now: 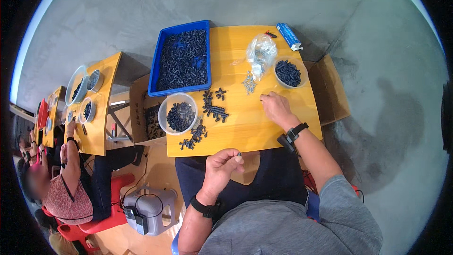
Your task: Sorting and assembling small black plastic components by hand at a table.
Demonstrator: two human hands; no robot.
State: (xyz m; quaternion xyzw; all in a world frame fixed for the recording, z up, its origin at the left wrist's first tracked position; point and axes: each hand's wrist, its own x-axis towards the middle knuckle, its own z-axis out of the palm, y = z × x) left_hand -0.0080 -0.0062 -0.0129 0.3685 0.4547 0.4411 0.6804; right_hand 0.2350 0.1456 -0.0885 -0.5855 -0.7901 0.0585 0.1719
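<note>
Just off the table's near edge, my left hand (pixel 222 167) is closed, with a small dark piece (pixel 239 154) pinched between thumb and finger. My right hand (pixel 277 108) rests low over the right half of the table, its fingers pressed together; whatever they hold is too small to make out. Beyond those fingertips lies a loose pile of small silvery metal parts (pixel 249 84), beside a clear plastic bag (pixel 262 54). A clear tub of dark parts (pixel 288 72) stands to the right. Dark tubular pieces (pixel 215 111) lie left of centre.
A blue tray (pixel 208 76) full of dark pieces fills the table's far left. Nearer stands a clear tub (pixel 163 119) of small dark parts. A blue box (pixel 289 36) lies at the far right corner. Cardboard boxes (pixel 332 89) flank the table. A person (pixel 71 193) works at another table leftward.
</note>
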